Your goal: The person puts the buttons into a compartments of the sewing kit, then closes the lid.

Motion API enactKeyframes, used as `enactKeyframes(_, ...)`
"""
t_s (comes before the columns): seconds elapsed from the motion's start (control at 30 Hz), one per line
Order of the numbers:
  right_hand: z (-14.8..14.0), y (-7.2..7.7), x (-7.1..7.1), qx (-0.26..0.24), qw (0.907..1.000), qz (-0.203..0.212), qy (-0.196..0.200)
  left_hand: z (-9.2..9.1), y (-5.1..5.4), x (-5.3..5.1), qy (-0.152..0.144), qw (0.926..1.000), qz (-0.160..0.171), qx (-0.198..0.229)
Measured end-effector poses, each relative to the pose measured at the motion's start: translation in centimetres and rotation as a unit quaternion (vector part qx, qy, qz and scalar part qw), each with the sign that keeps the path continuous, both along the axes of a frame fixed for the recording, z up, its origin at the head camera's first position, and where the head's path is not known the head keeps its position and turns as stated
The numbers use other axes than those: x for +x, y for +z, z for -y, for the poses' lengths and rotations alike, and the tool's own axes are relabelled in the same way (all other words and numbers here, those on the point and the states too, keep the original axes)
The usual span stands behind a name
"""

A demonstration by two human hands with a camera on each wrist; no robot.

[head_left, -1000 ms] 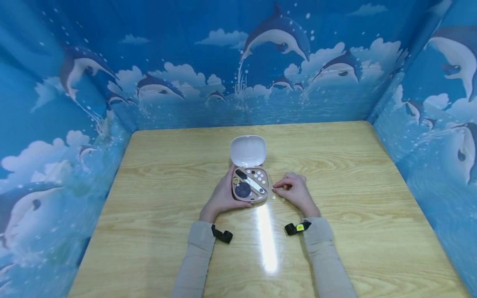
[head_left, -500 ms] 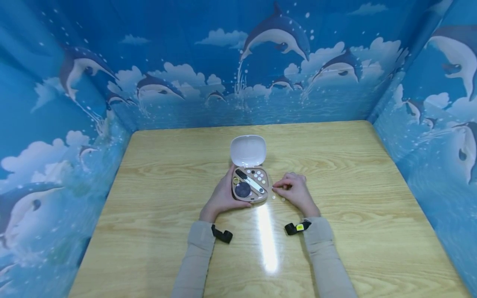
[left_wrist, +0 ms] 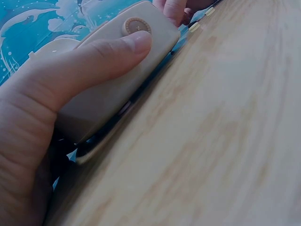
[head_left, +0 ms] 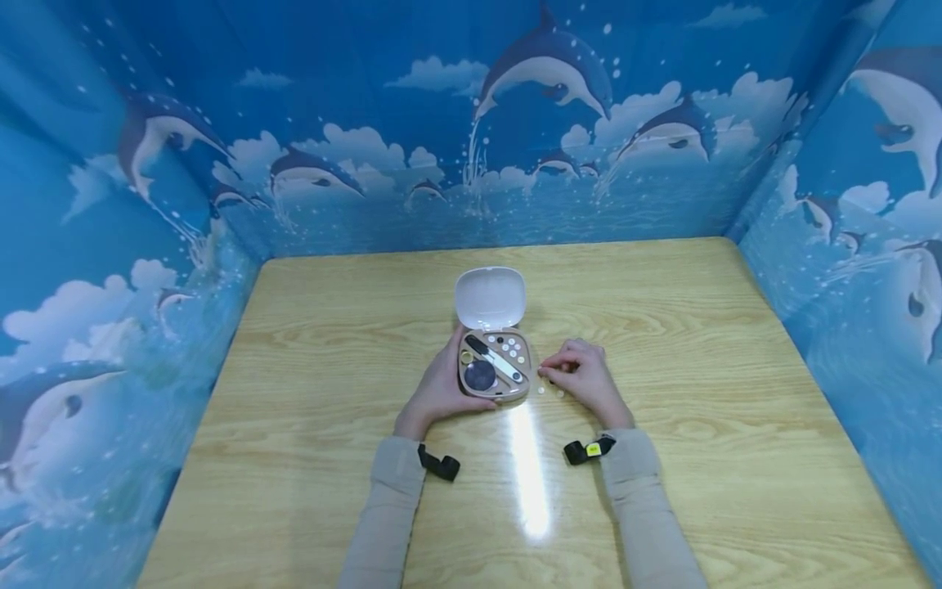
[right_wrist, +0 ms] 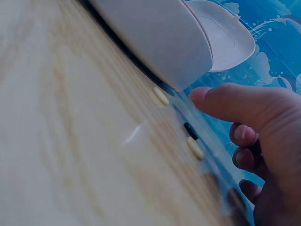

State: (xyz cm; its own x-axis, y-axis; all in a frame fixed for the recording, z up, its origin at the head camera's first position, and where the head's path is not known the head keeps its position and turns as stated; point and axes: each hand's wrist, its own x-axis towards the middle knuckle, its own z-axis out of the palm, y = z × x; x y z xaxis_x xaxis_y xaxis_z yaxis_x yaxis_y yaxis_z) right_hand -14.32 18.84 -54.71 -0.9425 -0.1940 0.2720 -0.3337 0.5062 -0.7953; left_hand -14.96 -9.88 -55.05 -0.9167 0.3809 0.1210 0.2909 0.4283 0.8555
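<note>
My left hand grips the near left side of a small beige case. Its thumb presses by a round knob on the case front in the left wrist view. Inside the case lie a black-and-white slim tool, a dark round piece, a gold ring and several small buttons. My right hand, just right of the case, pinches with thumb and forefinger; a tiny pale button seems to be at the tips, mostly hidden. Two pale buttons and a black one lie below it.
The case's white lid stands open at the back. A wood-grain table carries everything, with a bright light streak in front of the case. Blue dolphin curtains hang behind and at both sides.
My right hand has shifted very slightly up and to the right, its fingertips still together. The left hand and the case have not visibly moved.
</note>
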Motion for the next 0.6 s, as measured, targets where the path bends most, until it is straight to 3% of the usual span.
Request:
enactKeyframes(0.13,-0.2,0.3,-0.2,-0.021,0.9996,0.018,-0.007,0.0,0.0,0.0,-0.002,1.0,-0.002,0.006)
enactKeyframes(0.27,-0.2,0.5,-0.4,-0.03,0.9995,0.007,-0.007,0.0,-0.1,0.0,0.0,1.0,-0.004,0.0)
enactKeyframes(0.6,0.1,2.1,-1.0,-0.008,0.9997,0.015,-0.019,0.0,0.0,0.1,0.0,1.0,-0.004,-0.001)
